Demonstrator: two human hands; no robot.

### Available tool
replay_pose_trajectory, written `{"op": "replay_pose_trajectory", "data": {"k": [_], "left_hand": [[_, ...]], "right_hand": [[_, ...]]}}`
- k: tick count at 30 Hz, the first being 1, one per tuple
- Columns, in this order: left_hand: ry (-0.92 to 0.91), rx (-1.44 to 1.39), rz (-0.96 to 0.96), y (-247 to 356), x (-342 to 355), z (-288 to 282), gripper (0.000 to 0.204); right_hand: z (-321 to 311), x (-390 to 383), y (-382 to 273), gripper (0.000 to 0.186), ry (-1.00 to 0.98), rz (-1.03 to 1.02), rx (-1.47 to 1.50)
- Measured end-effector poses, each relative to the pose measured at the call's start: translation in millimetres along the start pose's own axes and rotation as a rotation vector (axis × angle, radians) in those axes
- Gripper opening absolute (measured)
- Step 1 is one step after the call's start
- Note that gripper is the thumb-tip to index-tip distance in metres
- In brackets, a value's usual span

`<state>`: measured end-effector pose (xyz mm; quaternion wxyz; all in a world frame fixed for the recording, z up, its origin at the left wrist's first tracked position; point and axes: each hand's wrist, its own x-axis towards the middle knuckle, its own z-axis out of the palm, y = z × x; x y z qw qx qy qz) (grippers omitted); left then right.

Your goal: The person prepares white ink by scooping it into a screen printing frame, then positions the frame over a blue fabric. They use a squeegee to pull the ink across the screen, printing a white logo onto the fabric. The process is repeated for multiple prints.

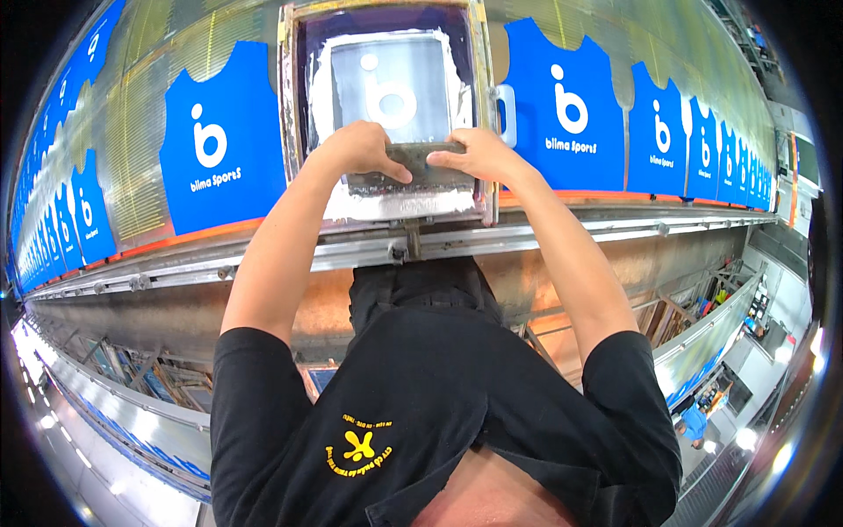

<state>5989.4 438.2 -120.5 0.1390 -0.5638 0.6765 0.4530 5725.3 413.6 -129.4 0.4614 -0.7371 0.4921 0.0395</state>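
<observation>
Both my hands grip a dark, worn squeegee [386, 176] that lies across the near part of a screen printing frame [482, 97]. At its left end my left hand [362, 151] is closed, thumb along the near face. My right hand [479, 156] closes round the right end, thumb also on the near side. White ink [386, 207] spreads over the mesh below the squeegee and along the edges of the open area. Beyond the squeegee, a pale rounded logo [391, 98] shows through the mesh. The squeegee's lower edge is partly hidden.
Blue sleeveless shirt panels with white prints, such as one on the left [219, 132] and one on the right [571, 114], lie along the long table. A metal rail [562, 235] runs along its near edge. A light blue handle [506, 116] stands beside the frame.
</observation>
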Motion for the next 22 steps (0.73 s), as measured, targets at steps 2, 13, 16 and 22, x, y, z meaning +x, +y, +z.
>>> {"op": "replay_pose_trajectory", "data": {"k": [2, 13, 16, 22], "left_hand": [[-0.006, -0.076, 0.052, -6.3, -1.5, -22.5, 0.074], [0.464, 0.182, 0.121, -35.7, 39.4, -162.9, 0.061], [0.547, 0.220, 0.112, -51.4, 59.1, -163.1, 0.053], [0.742, 0.154, 0.244, -61.6, 41.0, -109.5, 0.051]], "right_hand": [[-14.7, 4.7, 13.2, 0.058, 0.198, -0.045, 0.187], [-25.7, 35.5, 55.5, 0.042, 0.601, 0.392, 0.784], [-36.8, 32.3, 35.5, 0.041, 0.634, 0.417, 0.817], [-51.9, 22.9, 4.0, 0.043, 0.660, 0.428, 0.818]]}}
